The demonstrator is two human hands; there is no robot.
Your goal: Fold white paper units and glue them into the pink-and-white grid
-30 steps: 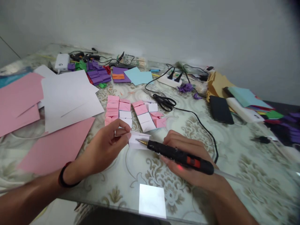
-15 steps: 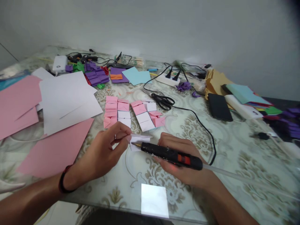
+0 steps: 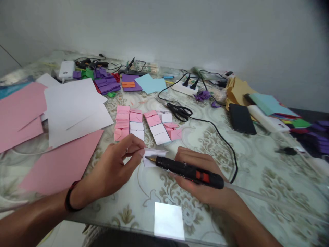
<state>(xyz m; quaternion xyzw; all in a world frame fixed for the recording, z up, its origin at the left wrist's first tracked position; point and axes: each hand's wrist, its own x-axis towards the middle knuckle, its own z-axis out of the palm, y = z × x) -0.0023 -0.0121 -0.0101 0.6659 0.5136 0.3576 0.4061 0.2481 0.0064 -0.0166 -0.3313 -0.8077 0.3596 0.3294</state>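
My left hand [image 3: 117, 164] pinches the left end of a small folded white paper piece [image 3: 154, 154] lying on the table. My right hand [image 3: 199, 178] is wrapped around a black glue gun [image 3: 189, 171] with a red switch. Its metal tip touches the white piece at its near edge. A clear glue stick [image 3: 257, 195] juts out of the gun's back. Just beyond the hands lie rows of folded pink and white paper squares [image 3: 146, 124].
Large pink sheets [image 3: 60, 163] and white sheets [image 3: 75, 109] lie at the left. Black scissors [image 3: 180, 111], a black cable [image 3: 218, 133], a power strip [image 3: 186, 88], a black phone [image 3: 241, 118] and stacks of coloured paper [image 3: 272, 108] crowd the back and right. A white square [image 3: 169, 220] lies at the near edge.
The glue gun's tip has slid left along the white piece toward my left fingers. My left hand keeps its pinch.
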